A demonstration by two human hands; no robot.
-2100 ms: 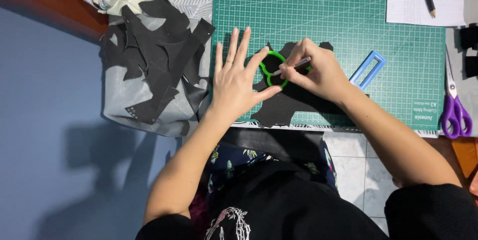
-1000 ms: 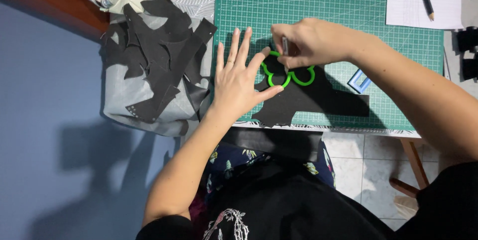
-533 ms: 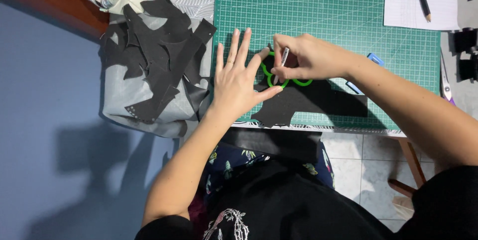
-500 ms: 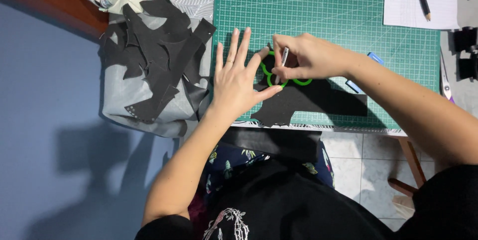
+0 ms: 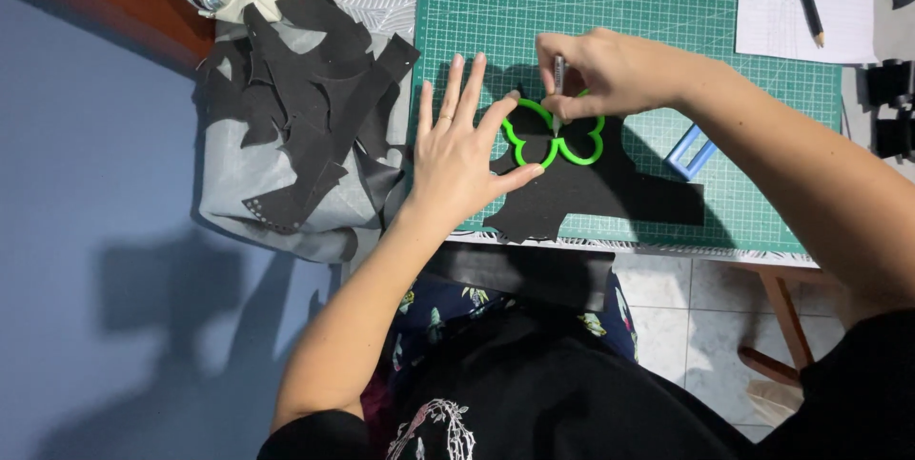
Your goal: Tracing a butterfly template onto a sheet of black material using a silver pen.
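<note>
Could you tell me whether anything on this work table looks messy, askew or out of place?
Mostly tidy. The one untidy spot is the heap of black scraps piled on a grey cloth left of the green mat. The blue frame lies askew to the mat's grid.

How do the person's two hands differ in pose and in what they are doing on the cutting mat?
The left hand lies flat with fingers spread, pressing the black sheet beside the green butterfly-shaped stencil; the right hand is curled shut around a pen. The left hand holds nothing, while the right hand sets the pen tip against the stencil's upper edge. The left hand's thumb touches the stencil's rim; the right hand hovers above it. Both work over the green cutting mat.
</note>
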